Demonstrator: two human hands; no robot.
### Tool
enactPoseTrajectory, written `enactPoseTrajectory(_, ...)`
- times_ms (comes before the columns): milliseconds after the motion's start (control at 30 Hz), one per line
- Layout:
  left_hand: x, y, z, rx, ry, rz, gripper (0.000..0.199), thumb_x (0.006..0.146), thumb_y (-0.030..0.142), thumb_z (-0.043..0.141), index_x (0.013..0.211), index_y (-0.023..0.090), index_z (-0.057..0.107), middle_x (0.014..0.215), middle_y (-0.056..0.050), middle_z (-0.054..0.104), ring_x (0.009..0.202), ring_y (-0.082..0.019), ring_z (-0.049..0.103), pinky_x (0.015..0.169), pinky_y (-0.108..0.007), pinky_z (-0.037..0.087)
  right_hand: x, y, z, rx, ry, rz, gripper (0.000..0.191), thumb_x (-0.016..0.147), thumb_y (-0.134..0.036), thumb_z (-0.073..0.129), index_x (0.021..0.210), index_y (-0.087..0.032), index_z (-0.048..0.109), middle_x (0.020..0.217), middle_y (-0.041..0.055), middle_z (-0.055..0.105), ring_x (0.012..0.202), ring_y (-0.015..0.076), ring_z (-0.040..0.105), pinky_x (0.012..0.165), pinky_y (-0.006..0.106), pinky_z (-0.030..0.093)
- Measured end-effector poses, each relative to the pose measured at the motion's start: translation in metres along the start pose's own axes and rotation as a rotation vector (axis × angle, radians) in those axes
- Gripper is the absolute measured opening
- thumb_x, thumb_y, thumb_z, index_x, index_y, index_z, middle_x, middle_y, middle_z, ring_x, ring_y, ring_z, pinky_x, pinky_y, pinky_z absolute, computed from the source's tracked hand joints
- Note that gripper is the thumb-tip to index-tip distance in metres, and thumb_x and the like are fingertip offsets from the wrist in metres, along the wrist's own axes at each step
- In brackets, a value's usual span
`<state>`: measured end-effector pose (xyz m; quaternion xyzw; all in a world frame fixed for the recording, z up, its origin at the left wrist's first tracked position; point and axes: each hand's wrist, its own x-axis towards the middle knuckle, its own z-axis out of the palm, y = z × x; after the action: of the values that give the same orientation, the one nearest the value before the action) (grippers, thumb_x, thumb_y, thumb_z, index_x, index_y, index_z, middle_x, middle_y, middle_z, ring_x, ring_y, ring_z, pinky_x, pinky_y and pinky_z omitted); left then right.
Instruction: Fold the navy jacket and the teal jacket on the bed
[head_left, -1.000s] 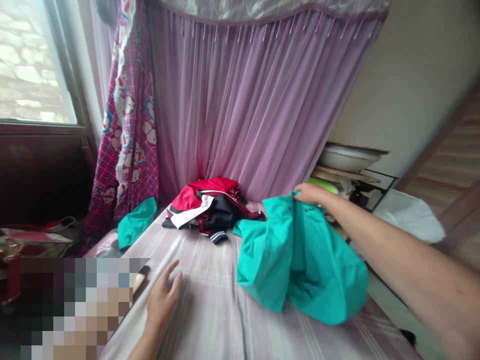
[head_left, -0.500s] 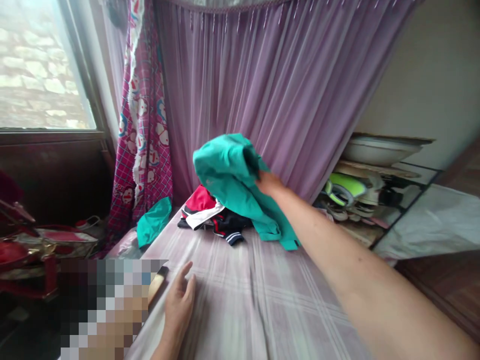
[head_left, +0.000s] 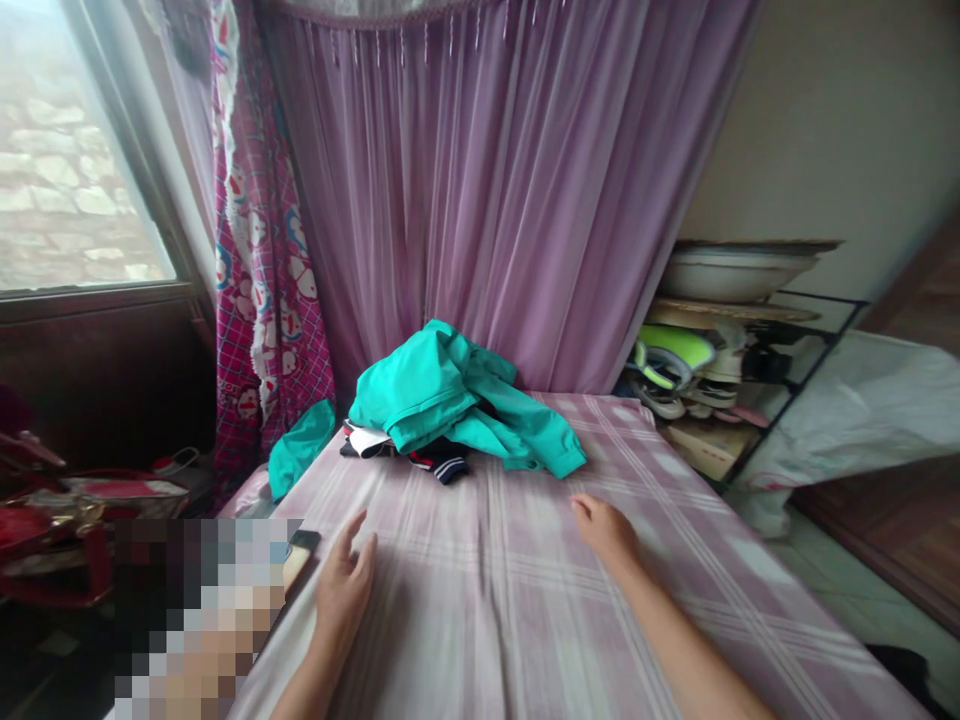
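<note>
A crumpled teal jacket (head_left: pixel 420 385) lies on top of a small heap of clothes at the far end of the plaid-covered surface. From under it show a white piece of cloth (head_left: pixel 370 442) and a dark garment with a white-striped cuff (head_left: pixel 450 468). My right hand (head_left: pixel 607 530) is just above the sheet, nearer to me than the jacket's sleeve and apart from it. Its fingers are curled in and hold nothing. My left hand (head_left: pixel 346 572) hovers over the left side of the sheet, empty, with thumb and fingers apart.
Another teal cloth (head_left: pixel 300 450) lies at the left edge. Behind the heap hangs a purple curtain (head_left: pixel 465 200). On the right stands a rack with shoes, a lime-green visor (head_left: pixel 679 350) and a white basin (head_left: pixel 739 272). A pixelated patch covers the lower left.
My right hand has let go of the teal jacket and drawn back toward me. The jacket has dropped onto the heap, covering the red cloth. My left hand stays open.
</note>
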<state>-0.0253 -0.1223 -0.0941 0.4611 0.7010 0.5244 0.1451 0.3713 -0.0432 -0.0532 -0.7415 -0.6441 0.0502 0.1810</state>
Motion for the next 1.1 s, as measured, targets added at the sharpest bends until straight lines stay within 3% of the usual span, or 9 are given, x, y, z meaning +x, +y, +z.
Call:
enactPoseTrajectory(133,0.033,0.042,0.010,0.138,-0.043,0.267,0.059,0.085,0.059,0.048,0.129,0.022,0.062,0.133,-0.011,0.067,0.117,-0.032,0.065,0.094,-0.047,0.055,-0.017,0.044,0.024,0.194,0.116,0.115,0.038,0.089,-0.033,0.041,0.099,-0.028,0.078,0.104,0.0058,0.079,0.093,0.0215,0.073,0.076,0.027,0.051)
enactPoseTrajectory(233,0.071,0.088,0.027,0.347,-0.051,0.547,0.061,0.087,0.056,0.051,0.136,0.020,0.058,0.148,-0.015,0.054,0.139,-0.034,0.046,0.114,-0.053,0.038,-0.020,0.051,0.030,0.296,0.113,0.142,0.042,0.088,-0.040,0.039,0.100,-0.027,0.077,0.106,0.0067,0.078,0.095,0.0226,0.072,0.078,0.029,0.052)
enactPoseTrajectory(300,0.098,0.118,0.041,0.527,-0.062,0.617,0.065,0.088,0.055,0.054,0.144,0.024,0.051,0.159,-0.014,0.040,0.150,-0.036,0.029,0.119,-0.061,0.023,-0.019,0.052,0.031,0.367,0.099,0.159,0.043,0.086,-0.043,0.039,0.100,-0.026,0.076,0.104,0.0067,0.079,0.094,0.0230,0.072,0.078,0.030,0.053)
enactPoseTrajectory(400,0.139,0.151,0.065,0.694,-0.130,0.592,0.083,0.085,0.061,0.059,0.156,0.028,0.033,0.168,-0.014,0.016,0.154,-0.038,0.010,0.117,-0.070,0.012,-0.017,0.055,0.033,0.493,0.090,0.146,0.043,0.085,-0.046,0.041,0.100,-0.026,0.076,0.100,0.0059,0.079,0.094,0.0231,0.073,0.080,0.030,0.054)
enactPoseTrajectory(500,0.164,0.164,0.097,0.715,-0.224,0.394,0.098,0.083,0.069,0.056,0.161,0.026,0.015,0.169,-0.018,0.008,0.154,-0.041,0.007,0.114,-0.073,0.017,-0.015,0.059,0.036,0.567,0.081,0.140,0.043,0.085,-0.049,0.043,0.100,-0.027,0.076,0.094,0.0051,0.080,0.092,0.0239,0.074,0.079,0.031,0.055)
enactPoseTrajectory(600,0.158,0.168,0.141,0.737,-0.331,0.384,0.101,0.081,0.074,0.055,0.161,0.025,0.015,0.168,-0.020,0.010,0.153,-0.043,0.009,0.112,-0.075,0.017,-0.016,0.056,0.037,0.575,0.112,0.172,0.042,0.085,-0.050,0.043,0.097,-0.028,0.076,0.093,0.0048,0.080,0.088,0.0241,0.074,0.078,0.032,0.055)
enactPoseTrajectory(700,0.125,0.174,0.190,0.772,-0.386,0.664,0.108,0.076,0.075,0.061,0.160,0.026,0.017,0.168,-0.020,0.002,0.154,-0.043,0.003,0.112,-0.077,0.008,-0.018,0.049,0.036,0.561,0.154,0.186,0.042,0.087,-0.049,0.041,0.096,-0.027,0.076,0.091,0.0052,0.079,0.085,0.0241,0.073,0.076,0.032,0.054)
enactPoseTrajectory(867,0.080,0.185,0.258,0.843,-0.751,1.117,0.114,0.067,0.071,0.073,0.159,0.032,0.018,0.169,-0.016,0.008,0.153,-0.045,0.008,0.110,-0.081,0.002,-0.022,0.043,0.033,0.556,0.159,0.173,0.043,0.087,-0.049,0.042,0.096,-0.027,0.077,0.088,0.0065,0.079,0.083,0.0248,0.073,0.075,0.032,0.054)
enactPoseTrajectory(1100,0.116,0.180,0.285,0.814,-0.798,1.381,0.070,0.082,0.048,0.068,0.147,0.035,0.047,0.165,-0.009,0.029,0.151,-0.037,0.020,0.114,-0.076,-0.006,-0.021,0.044,0.037,0.550,0.171,0.140,0.041,0.089,-0.046,0.041,0.095,-0.027,0.077,0.088,0.0066,0.079,0.083,0.0243,0.074,0.076,0.032,0.055)
